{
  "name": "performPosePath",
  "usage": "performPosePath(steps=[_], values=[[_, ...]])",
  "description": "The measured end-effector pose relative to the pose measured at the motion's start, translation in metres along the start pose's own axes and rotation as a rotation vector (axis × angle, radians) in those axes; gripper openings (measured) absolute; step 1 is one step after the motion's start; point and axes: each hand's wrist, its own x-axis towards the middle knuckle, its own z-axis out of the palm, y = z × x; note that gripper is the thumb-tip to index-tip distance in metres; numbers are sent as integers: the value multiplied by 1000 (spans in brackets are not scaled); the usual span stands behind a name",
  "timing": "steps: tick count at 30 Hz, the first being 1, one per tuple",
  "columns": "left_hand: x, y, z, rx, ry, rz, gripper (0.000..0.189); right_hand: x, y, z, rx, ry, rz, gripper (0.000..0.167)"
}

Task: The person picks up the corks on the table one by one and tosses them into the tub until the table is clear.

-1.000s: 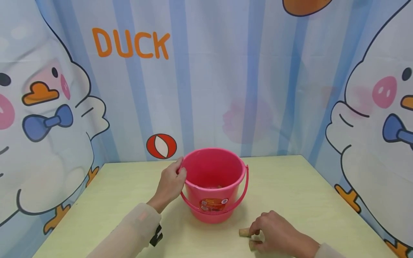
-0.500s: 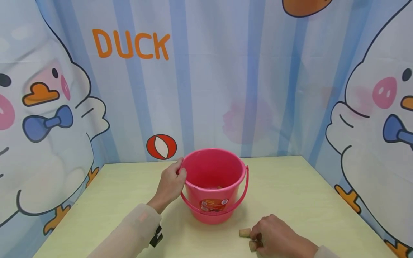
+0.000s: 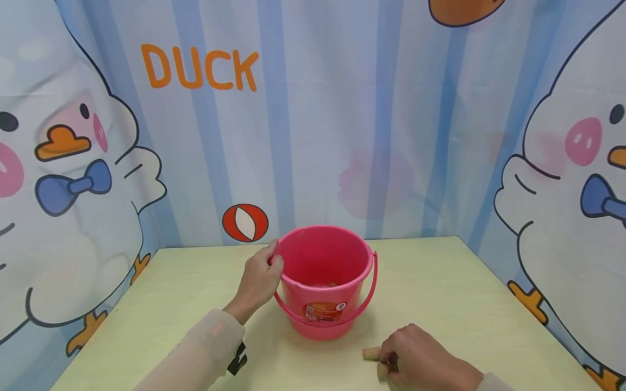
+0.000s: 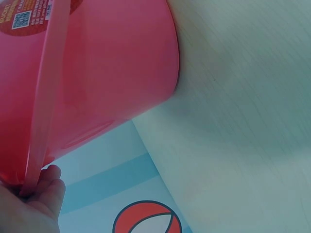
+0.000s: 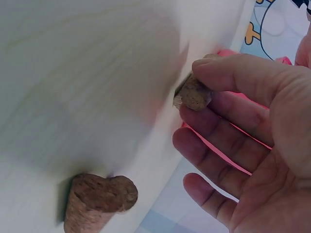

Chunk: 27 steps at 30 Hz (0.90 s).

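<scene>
A pink bucket (image 3: 320, 309) with its handle hanging in front stands upright on the table. My left hand (image 3: 257, 274) grips the bucket's rim on its left side; in the left wrist view only part of that hand (image 4: 39, 204) shows at the rim. To the right and in front of the bucket, my right hand (image 3: 423, 355) is low over the table. In the right wrist view, its thumb and fingers pinch a cork (image 5: 195, 94). Corks (image 3: 371, 353) lie at its fingertips in the head view, and a brown cork (image 5: 87, 213) lies apart in the right wrist view.
Small tan pieces (image 3: 333, 284) show at the bottom of the bucket, mostly hidden by its front wall. A pale wooden table (image 3: 195, 288) carries everything, backed by a striped curtain (image 3: 323, 136) with printed ducks.
My right hand has dipped slightly, and its spread fingers have drawn together around a cork. My left hand and the bucket stay put.
</scene>
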Motion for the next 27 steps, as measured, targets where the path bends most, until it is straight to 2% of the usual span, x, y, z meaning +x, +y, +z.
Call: performPosePath(steps=[10, 18, 23, 27], values=[[0, 0, 0, -3, -2, -2, 55, 0, -3, -15, 44, 47, -9, 13], [-1, 2, 0, 1, 2, -5, 55, 2, -9, -23, -13, 125, 5, 15], [0, 1, 0, 0, 1, -5, 55, 5, -13, -26, -18, 172, 41, 15], [0, 1, 0, -3, -2, -4, 56, 6, -14, -28, -25, 212, 39, 16]])
